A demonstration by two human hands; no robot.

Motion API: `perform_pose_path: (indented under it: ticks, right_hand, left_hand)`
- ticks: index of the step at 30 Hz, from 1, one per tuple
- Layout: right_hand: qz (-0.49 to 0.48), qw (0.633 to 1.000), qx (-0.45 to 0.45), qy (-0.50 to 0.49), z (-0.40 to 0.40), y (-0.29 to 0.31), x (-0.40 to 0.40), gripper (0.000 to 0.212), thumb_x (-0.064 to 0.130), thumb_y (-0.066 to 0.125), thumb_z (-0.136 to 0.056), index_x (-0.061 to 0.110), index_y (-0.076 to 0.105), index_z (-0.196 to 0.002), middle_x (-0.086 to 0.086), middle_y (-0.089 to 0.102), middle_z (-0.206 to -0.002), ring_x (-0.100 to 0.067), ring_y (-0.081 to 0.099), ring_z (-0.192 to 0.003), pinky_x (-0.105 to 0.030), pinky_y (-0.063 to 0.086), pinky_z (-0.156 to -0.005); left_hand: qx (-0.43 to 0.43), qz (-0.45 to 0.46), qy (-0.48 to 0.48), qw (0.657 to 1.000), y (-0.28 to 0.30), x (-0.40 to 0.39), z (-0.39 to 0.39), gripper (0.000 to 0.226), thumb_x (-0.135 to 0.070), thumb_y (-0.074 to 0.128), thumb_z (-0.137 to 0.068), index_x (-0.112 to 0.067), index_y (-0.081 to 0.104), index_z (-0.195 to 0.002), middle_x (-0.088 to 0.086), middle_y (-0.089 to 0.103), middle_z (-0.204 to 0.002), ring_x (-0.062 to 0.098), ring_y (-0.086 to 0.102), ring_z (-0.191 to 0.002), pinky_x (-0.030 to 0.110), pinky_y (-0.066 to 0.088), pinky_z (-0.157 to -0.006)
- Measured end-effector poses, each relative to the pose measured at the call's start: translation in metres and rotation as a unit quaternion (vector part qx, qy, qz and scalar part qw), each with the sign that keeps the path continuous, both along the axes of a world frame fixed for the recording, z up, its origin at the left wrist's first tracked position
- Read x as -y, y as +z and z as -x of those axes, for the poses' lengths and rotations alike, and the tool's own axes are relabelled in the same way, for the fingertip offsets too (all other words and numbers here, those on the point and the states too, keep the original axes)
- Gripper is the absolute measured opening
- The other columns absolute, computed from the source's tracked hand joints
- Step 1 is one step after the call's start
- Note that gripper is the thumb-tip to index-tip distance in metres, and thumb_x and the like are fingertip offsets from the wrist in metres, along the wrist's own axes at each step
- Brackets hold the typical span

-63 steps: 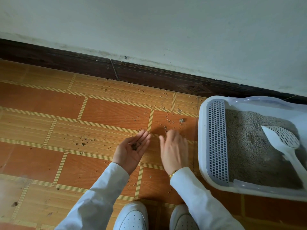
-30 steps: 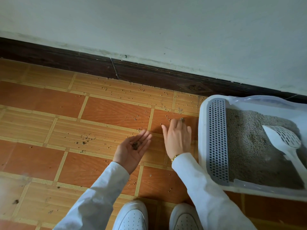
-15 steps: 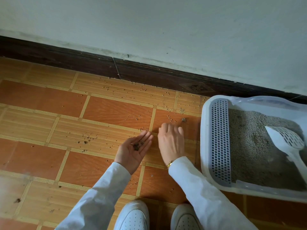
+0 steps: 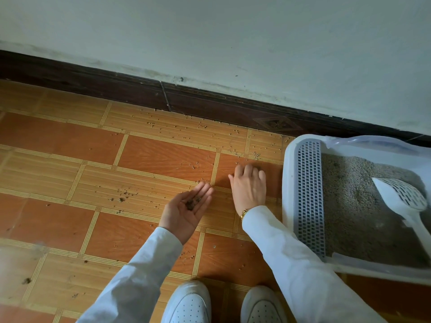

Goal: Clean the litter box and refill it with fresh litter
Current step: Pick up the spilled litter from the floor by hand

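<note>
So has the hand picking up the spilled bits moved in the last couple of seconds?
Yes. The right hand has reached farther from the person, toward the baseboard, its fingertips now at the clump near the litter box. The left hand stays cupped, palm up.

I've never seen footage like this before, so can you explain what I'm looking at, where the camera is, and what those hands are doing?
No machine here: a person wears a camera on the head, so this single view looks down at their own arms and white shoes. The left hand is turned palm up, fingers relaxed, with a few dark litter crumbs lying in it. The right hand is palm down on the tiled floor, fingertips by a small clump; whether it pinches anything is hidden. Scattered litter grains lie across the tiles toward the wall. On the right stands the litter box, filled with grey litter, with a white slotted scoop resting inside.
</note>
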State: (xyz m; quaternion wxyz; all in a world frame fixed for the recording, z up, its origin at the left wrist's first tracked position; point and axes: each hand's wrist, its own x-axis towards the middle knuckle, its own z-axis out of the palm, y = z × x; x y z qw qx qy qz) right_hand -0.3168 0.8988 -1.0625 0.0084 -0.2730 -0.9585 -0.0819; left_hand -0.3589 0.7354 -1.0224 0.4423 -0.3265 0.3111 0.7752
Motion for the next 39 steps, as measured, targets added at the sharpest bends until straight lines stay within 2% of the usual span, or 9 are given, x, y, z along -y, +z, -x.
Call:
perform_pose_path:
  ticks: [3,9,13,17,22,27,30,35,39]
  right_hand:
    - [-0.019,0.999,0.011,0.035,0.0,-0.001,0.005,0.011,0.008,0.054,-0.081,0.012,0.063,-0.085,-0.008,0.062,-0.075,-0.024,0.058,-0.069,-0.036,0.045,-0.071]
    - [0.048,0.993,-0.065,0.082,-0.008,0.016,0.032,0.004,0.006,0.057,-0.083,0.009,0.06,-0.085,-0.008,0.062,-0.075,-0.024,0.058,-0.068,-0.036,0.045,-0.069]
    - [0.117,0.97,-0.106,0.182,-0.022,0.033,0.068,0.015,0.019,0.048,-0.095,0.011,0.06,-0.094,-0.002,0.062,-0.081,-0.018,0.058,-0.072,-0.033,0.046,-0.069]
    - [0.131,0.981,-0.138,0.022,-0.029,0.028,0.036,0.022,0.026,0.041,-0.096,0.012,0.054,-0.089,-0.003,0.057,-0.076,-0.021,0.053,-0.065,-0.034,0.041,-0.064]
    - [0.043,0.992,-0.023,-0.115,-0.04,0.007,0.002,0.035,0.039,0.055,-0.09,0.005,0.053,-0.099,-0.012,0.059,-0.085,-0.027,0.056,-0.074,-0.038,0.042,-0.071]
    - [-0.018,0.997,-0.016,-0.067,-0.034,-0.005,0.0,0.005,0.008,0.054,-0.086,0.008,0.058,-0.086,-0.01,0.057,-0.074,-0.025,0.052,-0.066,-0.037,0.036,-0.068]
    - [-0.013,0.998,-0.013,-0.055,-0.032,0.0,0.002,0.02,-0.002,0.04,-0.081,0.006,0.058,-0.084,-0.01,0.058,-0.071,-0.025,0.052,-0.063,-0.037,0.039,-0.067]
    - [0.055,0.994,-0.092,0.023,-0.031,0.022,0.031,0.002,0.009,0.059,-0.086,0.01,0.058,-0.086,-0.006,0.061,-0.074,-0.023,0.056,-0.066,-0.035,0.043,-0.067]
    - [0.107,0.975,-0.133,0.142,-0.032,0.038,0.069,0.019,0.021,0.046,-0.095,0.011,0.061,-0.091,-0.001,0.061,-0.078,-0.019,0.057,-0.07,-0.033,0.045,-0.068]
  left_hand:
    - [-0.003,0.006,-0.004,1.0,0.0,0.0,0.0,0.036,-0.01,0.037,-0.095,0.011,0.058,-0.117,0.023,0.061,-0.122,0.034,0.059,-0.114,0.043,0.047,-0.096]
    - [0.004,0.016,0.003,1.0,-0.005,-0.001,-0.002,0.036,-0.01,0.037,-0.094,0.01,0.056,-0.118,0.022,0.063,-0.119,0.031,0.062,-0.11,0.041,0.049,-0.094]
    - [-0.007,0.045,-0.021,0.999,-0.001,-0.008,-0.006,0.041,-0.013,0.04,-0.093,-0.003,0.075,-0.075,0.006,0.069,-0.069,0.015,0.067,-0.066,0.022,0.056,-0.061]
    - [0.01,0.003,-0.01,1.0,0.001,-0.008,-0.003,0.035,-0.008,0.043,-0.088,0.009,0.061,-0.113,0.021,0.066,-0.113,0.031,0.064,-0.107,0.037,0.053,-0.09]
    - [0.016,-0.019,-0.001,1.0,0.001,-0.006,-0.002,0.035,-0.008,0.036,-0.094,0.012,0.059,-0.113,0.024,0.061,-0.121,0.035,0.059,-0.113,0.043,0.049,-0.093]
    - [0.012,-0.019,-0.017,1.0,0.005,-0.01,-0.004,0.036,-0.008,0.037,-0.094,0.012,0.058,-0.114,0.024,0.062,-0.119,0.035,0.06,-0.112,0.043,0.049,-0.093]
    - [0.01,-0.024,-0.016,1.0,0.004,-0.007,-0.005,0.036,-0.008,0.038,-0.094,0.012,0.057,-0.116,0.023,0.063,-0.119,0.034,0.06,-0.112,0.043,0.048,-0.093]
    - [0.007,-0.014,-0.016,1.0,0.002,-0.009,-0.005,0.035,-0.009,0.038,-0.094,0.01,0.059,-0.115,0.022,0.064,-0.116,0.032,0.062,-0.109,0.039,0.051,-0.091]
    - [-0.015,0.036,-0.033,0.999,0.0,-0.011,-0.007,0.035,-0.014,0.041,-0.093,-0.002,0.074,-0.093,0.01,0.071,-0.09,0.018,0.069,-0.081,0.026,0.057,-0.068]
